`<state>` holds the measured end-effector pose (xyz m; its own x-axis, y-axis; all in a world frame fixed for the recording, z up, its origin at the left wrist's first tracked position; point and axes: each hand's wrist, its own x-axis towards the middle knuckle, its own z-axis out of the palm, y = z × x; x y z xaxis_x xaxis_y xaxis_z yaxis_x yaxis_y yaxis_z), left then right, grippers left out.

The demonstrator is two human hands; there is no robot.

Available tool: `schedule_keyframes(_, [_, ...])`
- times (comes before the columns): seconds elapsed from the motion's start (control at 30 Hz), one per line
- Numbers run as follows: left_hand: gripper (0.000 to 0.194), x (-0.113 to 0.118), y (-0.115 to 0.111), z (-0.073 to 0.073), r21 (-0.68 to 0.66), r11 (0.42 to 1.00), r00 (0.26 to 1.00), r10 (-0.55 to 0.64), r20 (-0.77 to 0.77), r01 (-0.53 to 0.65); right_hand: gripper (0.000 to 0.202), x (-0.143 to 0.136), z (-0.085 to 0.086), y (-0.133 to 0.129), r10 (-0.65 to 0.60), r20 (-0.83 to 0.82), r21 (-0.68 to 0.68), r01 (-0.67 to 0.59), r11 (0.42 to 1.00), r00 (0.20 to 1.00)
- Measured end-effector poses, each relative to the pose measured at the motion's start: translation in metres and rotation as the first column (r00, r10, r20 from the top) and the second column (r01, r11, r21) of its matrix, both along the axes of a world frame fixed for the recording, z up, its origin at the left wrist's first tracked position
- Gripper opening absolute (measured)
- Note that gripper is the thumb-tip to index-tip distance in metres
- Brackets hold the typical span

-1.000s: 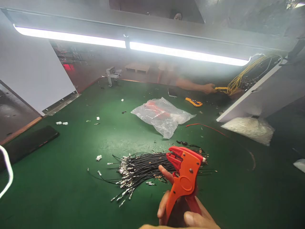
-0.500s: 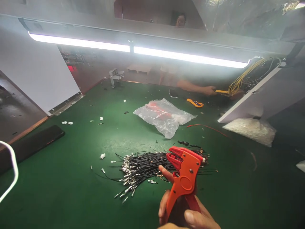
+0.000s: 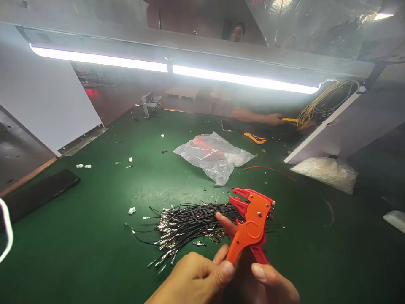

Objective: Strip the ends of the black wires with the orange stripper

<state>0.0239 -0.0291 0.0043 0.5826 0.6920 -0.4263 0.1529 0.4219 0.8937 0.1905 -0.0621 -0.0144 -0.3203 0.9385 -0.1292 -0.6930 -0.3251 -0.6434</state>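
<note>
An orange and red wire stripper (image 3: 249, 230) stands upright in front of me, its jaws pointing left and apart. My right hand (image 3: 275, 280) is closed around its handles, with the index finger stretched out to the left below the jaws. At the end of the orange handle, my left hand (image 3: 202, 274) is closed, thumb pressed against the grip; its other fingertips are mostly hidden. Behind the tool lies a bundle of black wires (image 3: 196, 219) with metal terminals (image 3: 166, 232) at the left ends. The jaws overlap the bundle's right part in view.
A clear plastic bag (image 3: 218, 169) with something red inside lies beyond the wires. Further back are an orange hand tool (image 3: 255, 138) and a phone (image 3: 227, 126). A filled bag (image 3: 329, 173) rests by the right panel. Across the table, another person's hand (image 3: 274, 119) holds a yellow tool.
My left hand has come up from the bottom edge onto the orange handle. The wire stripper and right hand have shifted slightly right. The camera view has moved a little.
</note>
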Motion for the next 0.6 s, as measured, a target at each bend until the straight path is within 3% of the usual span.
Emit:
schedule_keyframes(0.07, [0.074, 0.000, 0.010, 0.001, -0.007, 1.000, 1.000, 0.014, -0.027, -0.014, 0.077, 0.002, -0.006, 0.001, 0.000, -0.016, 0.047, 0.001, 0.999, 1.000])
schedule_keyframes(0.2, [0.065, -0.003, 0.026, -0.003, -0.081, 0.963, 0.965, 0.262, 0.026, -0.259, 0.072, 0.005, -0.013, 0.004, 0.021, -0.019, 0.114, -0.019, 0.993, 1.000])
schedule_keyframes(0.33, [0.056, -0.004, 0.035, -0.011, -0.113, 0.893, 0.876, 0.449, 0.175, -0.435, 0.068, 0.005, -0.014, 0.005, 0.060, -0.046, 0.119, -0.054, 0.991, 0.997])
schedule_keyframes(0.5, [0.043, -0.002, 0.033, -0.012, 0.067, 0.835, 0.828, 0.526, 0.195, -0.546, 0.071, 0.004, -0.016, 0.005, 0.118, -0.084, 0.086, -0.111, 0.990, 0.989])
schedule_keyframes(0.57, [0.035, -0.002, 0.028, -0.012, 0.239, 0.751, 0.788, 0.593, 0.167, -0.615, 0.069, 0.003, -0.015, 0.005, 0.148, -0.106, 0.069, -0.141, 0.988, 0.983])
schedule_keyframes(0.6, [0.031, -0.002, 0.025, -0.012, 0.345, 0.682, 0.756, 0.634, 0.160, -0.645, 0.064, 0.003, -0.015, 0.005, 0.155, -0.116, 0.071, -0.147, 0.987, 0.981])
